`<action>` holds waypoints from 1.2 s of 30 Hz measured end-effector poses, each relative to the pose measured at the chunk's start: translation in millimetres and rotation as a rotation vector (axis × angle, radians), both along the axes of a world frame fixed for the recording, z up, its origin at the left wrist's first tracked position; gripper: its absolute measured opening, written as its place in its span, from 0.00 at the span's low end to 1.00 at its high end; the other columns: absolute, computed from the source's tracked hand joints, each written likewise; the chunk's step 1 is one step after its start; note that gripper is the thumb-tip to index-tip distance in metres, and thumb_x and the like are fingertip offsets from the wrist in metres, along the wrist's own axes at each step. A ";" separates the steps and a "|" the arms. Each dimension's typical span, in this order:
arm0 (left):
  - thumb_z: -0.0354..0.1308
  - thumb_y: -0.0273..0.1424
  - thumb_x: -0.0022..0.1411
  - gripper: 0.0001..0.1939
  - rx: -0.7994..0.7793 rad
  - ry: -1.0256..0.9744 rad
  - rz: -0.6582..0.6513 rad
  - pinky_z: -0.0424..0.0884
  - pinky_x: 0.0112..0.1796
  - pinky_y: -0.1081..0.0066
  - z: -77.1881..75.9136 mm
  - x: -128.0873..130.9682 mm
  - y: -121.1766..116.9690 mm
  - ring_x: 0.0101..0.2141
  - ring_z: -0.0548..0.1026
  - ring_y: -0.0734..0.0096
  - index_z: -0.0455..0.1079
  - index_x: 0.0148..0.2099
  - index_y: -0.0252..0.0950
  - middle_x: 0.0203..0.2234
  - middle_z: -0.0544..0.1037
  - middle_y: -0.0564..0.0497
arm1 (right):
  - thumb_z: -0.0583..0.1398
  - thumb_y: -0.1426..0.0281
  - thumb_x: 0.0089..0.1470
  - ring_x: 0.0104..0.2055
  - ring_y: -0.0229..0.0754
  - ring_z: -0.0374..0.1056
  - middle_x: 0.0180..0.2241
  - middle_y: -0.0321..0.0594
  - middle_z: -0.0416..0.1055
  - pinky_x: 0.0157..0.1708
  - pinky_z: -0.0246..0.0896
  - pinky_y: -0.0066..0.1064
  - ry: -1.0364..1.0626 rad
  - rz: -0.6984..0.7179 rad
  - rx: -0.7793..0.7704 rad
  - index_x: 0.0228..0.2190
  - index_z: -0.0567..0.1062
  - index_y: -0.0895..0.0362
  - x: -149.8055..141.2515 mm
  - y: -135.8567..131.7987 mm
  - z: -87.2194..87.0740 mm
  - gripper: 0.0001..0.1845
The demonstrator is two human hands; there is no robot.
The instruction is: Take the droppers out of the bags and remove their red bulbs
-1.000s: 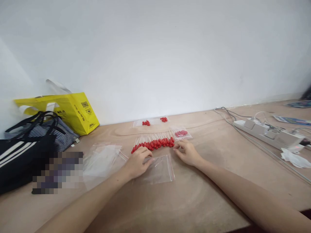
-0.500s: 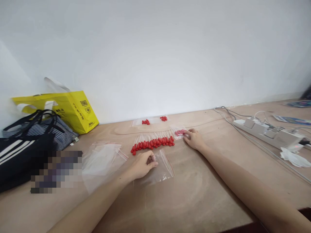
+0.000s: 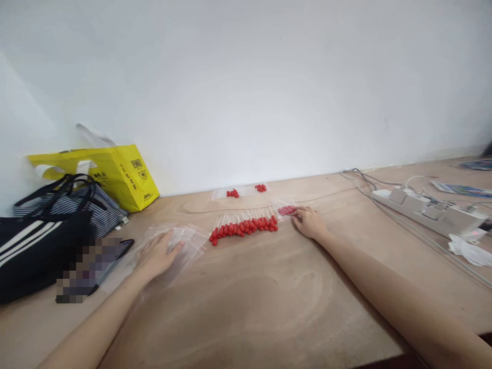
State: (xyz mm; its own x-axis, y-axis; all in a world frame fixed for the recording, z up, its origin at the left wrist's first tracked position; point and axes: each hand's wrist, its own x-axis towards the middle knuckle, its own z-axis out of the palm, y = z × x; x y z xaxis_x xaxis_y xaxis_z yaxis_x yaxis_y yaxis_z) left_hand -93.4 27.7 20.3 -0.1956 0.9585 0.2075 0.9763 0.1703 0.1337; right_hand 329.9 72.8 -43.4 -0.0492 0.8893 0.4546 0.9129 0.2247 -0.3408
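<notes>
My left hand (image 3: pixel 157 259) lies with fingers spread on a pile of clear zip bags (image 3: pixel 192 238), left of centre. In the middle, a row of thin whitish sticks with red bulb-like ends (image 3: pixel 246 225) lies side by side, red ends toward me. Right of that row is a small clear zip bag (image 3: pixel 283 203) with several red-ended sticks inside. My right hand (image 3: pixel 309 223) has its bent fingers on this bag's right end, closed on it; the fingertips are partly hidden. Behind the row lies another clear bag (image 3: pixel 221 193) with two clusters of red ends (image 3: pixel 232 193).
A yellow shopping bag (image 3: pixel 142 179), a striped bag (image 3: pixel 109 210) and a black bag (image 3: pixel 46 256) stand at left, near a partly blurred-out phone (image 3: pixel 125 248). At right are a white power strip (image 3: pixel 426 212) with cables and a crumpled tissue (image 3: pixel 469 251). A white wall closes the back.
My left hand has moved left from the row's front to the bag pile, its fingers opening. The clear bag under it has left the front of the row. My right hand stays put.
</notes>
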 end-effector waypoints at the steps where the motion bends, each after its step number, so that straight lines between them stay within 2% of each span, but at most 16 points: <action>1: 0.46 0.47 0.54 0.29 -0.062 0.036 0.006 0.54 0.47 0.47 -5.9 2.1 -5.0 0.54 0.56 0.45 0.56 0.56 0.43 0.55 0.59 0.45 | 0.53 0.72 0.48 0.45 0.44 0.61 0.41 0.41 0.69 0.45 0.53 0.34 0.005 0.014 -0.004 0.29 0.73 0.56 0.5 0.7 -0.3 0.08; 3: 0.41 0.51 0.54 0.31 -0.188 0.084 0.001 0.47 0.48 0.42 -14.6 6.8 -11.5 0.56 0.49 0.43 0.52 0.58 0.47 0.59 0.51 0.46 | 0.53 0.73 0.48 0.43 0.42 0.63 0.40 0.40 0.69 0.43 0.54 0.31 0.019 0.041 -0.014 0.30 0.72 0.56 1.4 1.6 -1.0 0.08; 5: 0.40 0.52 0.54 0.32 -0.241 0.096 -0.026 0.46 0.48 0.42 -18.6 10.5 -10.9 0.57 0.47 0.44 0.50 0.59 0.48 0.59 0.49 0.47 | 0.53 0.74 0.49 0.42 0.41 0.64 0.39 0.40 0.70 0.42 0.55 0.29 0.038 0.063 -0.025 0.31 0.71 0.56 2.1 1.0 -1.5 0.08; 9: 0.39 0.52 0.54 0.33 -0.230 0.099 -0.076 0.46 0.48 0.43 -18.4 15.5 7.8 0.57 0.47 0.44 0.48 0.60 0.47 0.59 0.49 0.45 | 0.53 0.74 0.48 0.43 0.40 0.64 0.40 0.40 0.69 0.43 0.55 0.28 0.084 0.066 -0.042 0.31 0.71 0.56 2.4 -3.1 -1.2 0.08; 12: 0.37 0.51 0.56 0.31 -0.209 0.103 -0.096 0.46 0.50 0.44 -14.9 19.5 20.0 0.57 0.48 0.48 0.50 0.59 0.45 0.59 0.50 0.46 | 0.55 0.71 0.48 0.43 0.40 0.64 0.41 0.42 0.68 0.44 0.54 0.28 0.135 0.010 -0.060 0.33 0.71 0.56 2.7 -3.4 0.1 0.09; 14: 0.36 0.47 0.58 0.29 -0.098 0.118 -0.088 0.47 0.51 0.49 -11.2 21.3 20.5 0.56 0.51 0.53 0.55 0.58 0.41 0.57 0.55 0.45 | 0.56 0.66 0.47 0.44 0.43 0.63 0.43 0.45 0.67 0.44 0.54 0.31 0.186 -0.080 -0.076 0.37 0.70 0.58 3.8 0.0 1.6 0.14; 17: 0.36 0.42 0.59 0.25 0.194 0.140 -0.058 0.52 0.51 0.57 -6.8 23.1 9.8 0.52 0.60 0.57 0.65 0.50 0.38 0.51 0.65 0.45 | 0.55 0.54 0.46 0.45 0.52 0.63 0.39 0.52 0.68 0.45 0.52 0.42 0.285 -0.267 -0.113 0.41 0.68 0.61 5.6 10.1 4.5 0.26; 20: 0.41 0.41 0.58 0.20 0.347 0.143 -0.151 0.55 0.49 0.62 -8.8 28.2 -6.2 0.47 0.65 0.60 0.69 0.42 0.39 0.44 0.71 0.48 | 0.56 0.47 0.39 0.43 0.57 0.63 0.32 0.52 0.71 0.46 0.45 0.51 0.378 -0.376 -0.161 0.32 0.73 0.59 4.9 22.9 6.2 0.29; 24: 0.46 0.42 0.55 0.17 0.379 0.133 -0.366 0.58 0.46 0.62 -19.4 40.7 -18.6 0.44 0.67 0.61 0.70 0.38 0.40 0.41 0.73 0.48 | 0.60 0.51 0.34 0.43 0.60 0.62 0.27 0.51 0.71 0.45 0.43 0.54 0.526 -0.379 -0.172 0.16 0.70 0.58 0.9 33.1 4.3 0.22; 26: 0.47 0.43 0.56 0.16 0.425 0.126 -0.437 0.60 0.44 0.61 -23.6 45.4 -19.6 0.43 0.68 0.60 0.70 0.37 0.40 0.39 0.73 0.48 | 0.59 0.52 0.36 0.44 0.58 0.62 0.29 0.52 0.70 0.45 0.46 0.52 0.626 -0.337 -0.123 0.16 0.68 0.58 0.4 32.4 2.9 0.21; 29: 0.48 0.41 0.57 0.14 0.494 0.104 -0.495 0.61 0.42 0.62 -26.7 48.0 -19.2 0.41 0.69 0.62 0.70 0.36 0.39 0.37 0.73 0.48 | 0.54 0.50 0.43 0.41 0.50 0.65 0.32 0.48 0.70 0.42 0.55 0.43 0.807 -0.201 -0.021 0.21 0.67 0.57 3.6 23.8 4.7 0.22; 32: 0.48 0.38 0.57 0.12 0.515 0.074 -0.548 0.62 0.42 0.63 -27.7 49.1 -20.8 0.39 0.69 0.64 0.70 0.36 0.39 0.36 0.73 0.48 | 0.49 0.48 0.47 0.34 0.42 0.67 0.31 0.41 0.70 0.35 0.61 0.36 0.976 -0.035 0.037 0.25 0.63 0.55 10.3 7.3 14.4 0.22; 34: 0.49 0.37 0.57 0.11 0.527 0.049 -0.588 0.62 0.41 0.63 -27.1 52.0 -23.0 0.39 0.69 0.64 0.69 0.36 0.38 0.35 0.73 0.48 | 0.51 0.48 0.46 0.30 0.39 0.67 0.29 0.37 0.70 0.31 0.62 0.34 1.076 0.090 0.043 0.24 0.61 0.54 13.4 -7.6 23.6 0.21; 36: 0.50 0.36 0.57 0.10 0.547 0.018 -0.626 0.63 0.41 0.63 -24.7 57.4 -25.2 0.39 0.69 0.64 0.69 0.37 0.37 0.35 0.73 0.48 | 0.60 0.54 0.42 0.27 0.37 0.65 0.27 0.34 0.68 0.30 0.61 0.32 1.309 0.410 -0.062 0.21 0.60 0.55 11.1 -24.0 31.6 0.19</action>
State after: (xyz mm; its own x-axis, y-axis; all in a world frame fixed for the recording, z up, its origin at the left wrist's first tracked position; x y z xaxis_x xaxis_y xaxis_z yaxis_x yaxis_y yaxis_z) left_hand -36.0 2.6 -4.4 0.3482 0.6521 0.6735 0.8715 -0.4898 0.0237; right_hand 341.0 48.9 -11.8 0.1194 0.9356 0.3323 -0.2079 0.3508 -0.9131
